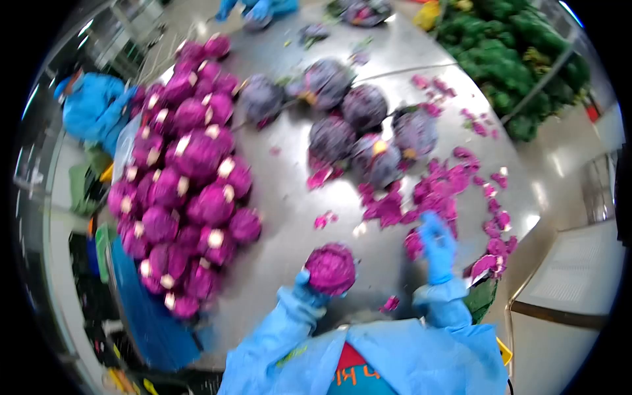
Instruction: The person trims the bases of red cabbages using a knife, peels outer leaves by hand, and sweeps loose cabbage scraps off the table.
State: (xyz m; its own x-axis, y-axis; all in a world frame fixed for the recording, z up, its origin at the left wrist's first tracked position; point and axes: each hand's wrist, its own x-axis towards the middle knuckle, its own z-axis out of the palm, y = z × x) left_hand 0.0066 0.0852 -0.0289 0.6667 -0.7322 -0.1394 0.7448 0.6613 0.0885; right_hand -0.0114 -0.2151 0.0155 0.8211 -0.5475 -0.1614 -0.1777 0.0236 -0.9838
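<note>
- Fingers of the left hand (311, 293), gloved in smooth blue, curl around one round, wrinkled purple cabbage (330, 268), near centre.
- Right hand (437, 245): beside one crumpled leaf piece (413, 244); finger spread blurred, cannot tell.
- Left: over twenty glossy peeled heads (201, 155), pale-stemmed, piled.
- Right: thin torn leaves (440, 191), scattered on shiny metal table (280, 197).
- Farther, centre: six dull, dark round heads (364, 106).
- Far: two blue-clad people (99, 108); right, heaped green leaves (503, 56).
</note>
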